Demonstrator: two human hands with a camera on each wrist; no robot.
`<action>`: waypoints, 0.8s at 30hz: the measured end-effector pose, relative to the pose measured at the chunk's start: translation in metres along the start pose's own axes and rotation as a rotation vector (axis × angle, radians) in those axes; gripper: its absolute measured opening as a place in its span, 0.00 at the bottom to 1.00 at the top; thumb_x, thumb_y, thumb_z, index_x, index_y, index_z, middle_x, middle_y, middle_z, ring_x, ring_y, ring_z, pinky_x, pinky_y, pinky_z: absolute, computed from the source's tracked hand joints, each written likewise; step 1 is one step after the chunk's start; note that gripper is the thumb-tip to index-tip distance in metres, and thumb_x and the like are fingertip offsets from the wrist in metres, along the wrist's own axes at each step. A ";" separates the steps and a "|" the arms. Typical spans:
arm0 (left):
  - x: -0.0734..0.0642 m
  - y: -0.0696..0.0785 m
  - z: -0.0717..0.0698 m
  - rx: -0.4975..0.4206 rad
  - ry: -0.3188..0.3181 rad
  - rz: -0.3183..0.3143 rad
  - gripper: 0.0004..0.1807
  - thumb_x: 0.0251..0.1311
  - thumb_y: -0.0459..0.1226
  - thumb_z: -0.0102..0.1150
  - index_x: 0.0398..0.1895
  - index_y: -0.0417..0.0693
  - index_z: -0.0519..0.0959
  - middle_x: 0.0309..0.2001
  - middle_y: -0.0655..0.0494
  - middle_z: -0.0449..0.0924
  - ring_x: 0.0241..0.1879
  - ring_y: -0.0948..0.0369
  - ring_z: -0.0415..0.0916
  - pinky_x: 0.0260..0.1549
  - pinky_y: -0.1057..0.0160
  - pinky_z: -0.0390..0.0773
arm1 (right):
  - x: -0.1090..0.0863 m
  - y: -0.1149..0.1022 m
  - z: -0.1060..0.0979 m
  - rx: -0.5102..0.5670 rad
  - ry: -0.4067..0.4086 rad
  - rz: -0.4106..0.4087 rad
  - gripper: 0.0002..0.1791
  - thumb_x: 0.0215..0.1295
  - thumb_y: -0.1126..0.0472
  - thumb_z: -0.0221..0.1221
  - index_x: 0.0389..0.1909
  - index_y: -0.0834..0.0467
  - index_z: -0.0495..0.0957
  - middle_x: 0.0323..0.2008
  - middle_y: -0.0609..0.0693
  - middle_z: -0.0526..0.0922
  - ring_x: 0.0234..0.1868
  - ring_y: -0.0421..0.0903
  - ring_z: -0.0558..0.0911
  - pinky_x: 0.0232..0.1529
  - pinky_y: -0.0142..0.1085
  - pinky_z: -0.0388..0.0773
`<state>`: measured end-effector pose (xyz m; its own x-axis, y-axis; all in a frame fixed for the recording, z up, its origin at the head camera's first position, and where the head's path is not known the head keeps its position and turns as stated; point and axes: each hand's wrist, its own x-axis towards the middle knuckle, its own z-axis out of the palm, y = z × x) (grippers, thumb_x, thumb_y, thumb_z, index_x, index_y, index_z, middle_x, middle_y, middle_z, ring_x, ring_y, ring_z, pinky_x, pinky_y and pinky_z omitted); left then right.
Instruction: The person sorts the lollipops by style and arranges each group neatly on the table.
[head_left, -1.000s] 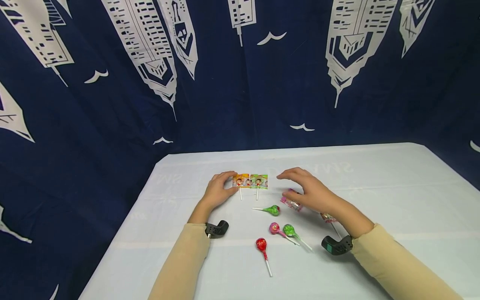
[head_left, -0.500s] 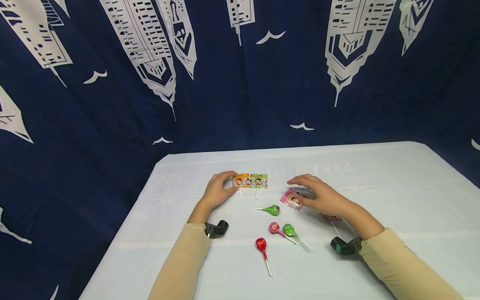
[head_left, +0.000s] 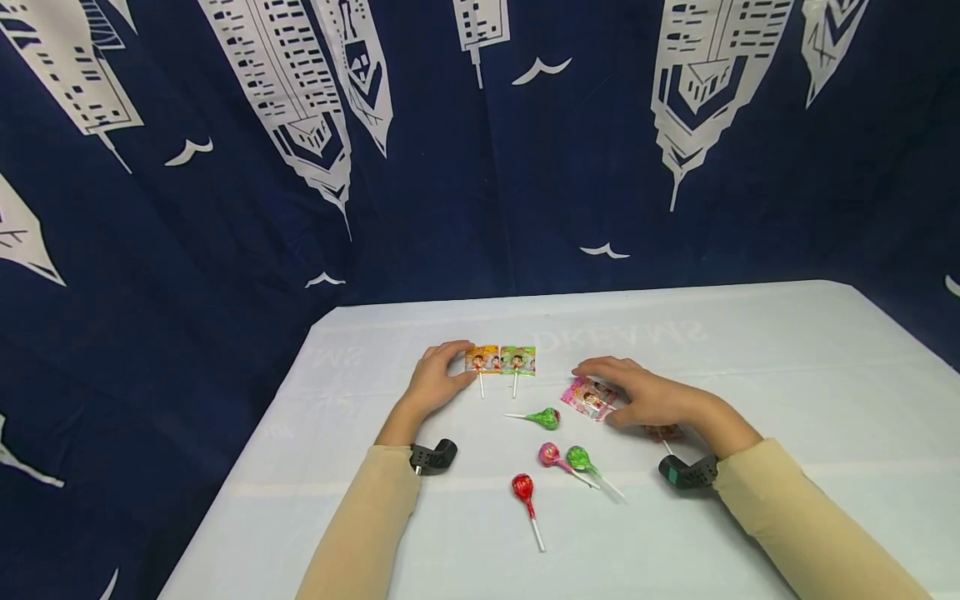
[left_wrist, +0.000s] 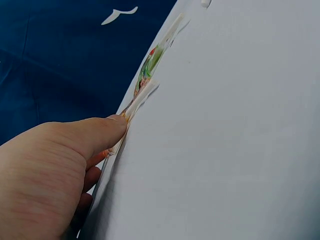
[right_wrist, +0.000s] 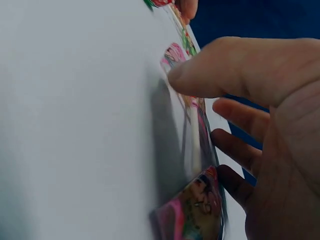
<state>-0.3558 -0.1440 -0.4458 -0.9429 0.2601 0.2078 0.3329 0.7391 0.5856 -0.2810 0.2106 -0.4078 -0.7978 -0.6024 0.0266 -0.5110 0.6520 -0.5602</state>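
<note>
In the head view, my left hand (head_left: 433,382) pinches the left edge of an orange-wrapped lollipop (head_left: 482,360), the thumb below and the index finger above. A green-wrapped lollipop (head_left: 517,361) lies right beside it. My right hand (head_left: 652,393) reaches low over a pink-wrapped lollipop (head_left: 588,398), index fingertip at its upper edge and thumb at its lower right. In the right wrist view, that thumb (right_wrist: 200,77) overlaps the pink wrapper, and the other fingers lie spread along its far side. Another flat-wrapped lollipop (head_left: 663,433) is partly hidden under the right hand.
Several ball lollipops lie nearer on the white table (head_left: 300,500): a green one (head_left: 550,419) on its side, a pink one (head_left: 549,454) beside another green one (head_left: 579,458), and a red one (head_left: 522,488). A dark blue printed cloth (head_left: 450,208) hangs behind the table.
The right hand has drawn back to the right, then lowered around the pink-wrapped lollipop, uncovering more of its wrapper. My left hand keeps its place on the orange-wrapped lollipop.
</note>
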 end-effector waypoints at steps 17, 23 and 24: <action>-0.002 -0.001 -0.003 -0.002 -0.002 -0.003 0.28 0.61 0.42 0.66 0.66 0.55 0.75 0.70 0.54 0.72 0.71 0.50 0.64 0.72 0.47 0.63 | 0.011 0.004 -0.003 0.035 -0.096 0.122 0.45 0.56 0.67 0.65 0.76 0.44 0.61 0.74 0.53 0.64 0.72 0.59 0.58 0.67 0.64 0.64; -0.002 -0.001 -0.002 -0.001 -0.006 0.000 0.28 0.61 0.42 0.66 0.66 0.54 0.74 0.70 0.54 0.72 0.71 0.50 0.65 0.72 0.47 0.63 | 0.011 0.004 -0.001 0.045 -0.076 0.128 0.43 0.58 0.64 0.65 0.75 0.45 0.63 0.73 0.54 0.65 0.72 0.59 0.58 0.68 0.66 0.62; -0.002 0.000 -0.002 0.000 -0.006 0.002 0.28 0.61 0.42 0.66 0.66 0.54 0.74 0.70 0.54 0.72 0.71 0.50 0.65 0.72 0.47 0.63 | 0.010 0.004 -0.001 0.045 -0.073 0.125 0.42 0.58 0.63 0.66 0.74 0.45 0.64 0.73 0.54 0.65 0.72 0.60 0.58 0.67 0.67 0.61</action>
<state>-0.3544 -0.1458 -0.4449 -0.9422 0.2656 0.2042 0.3350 0.7388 0.5848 -0.2919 0.2076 -0.4087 -0.8279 -0.5509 -0.1054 -0.3928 0.7035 -0.5923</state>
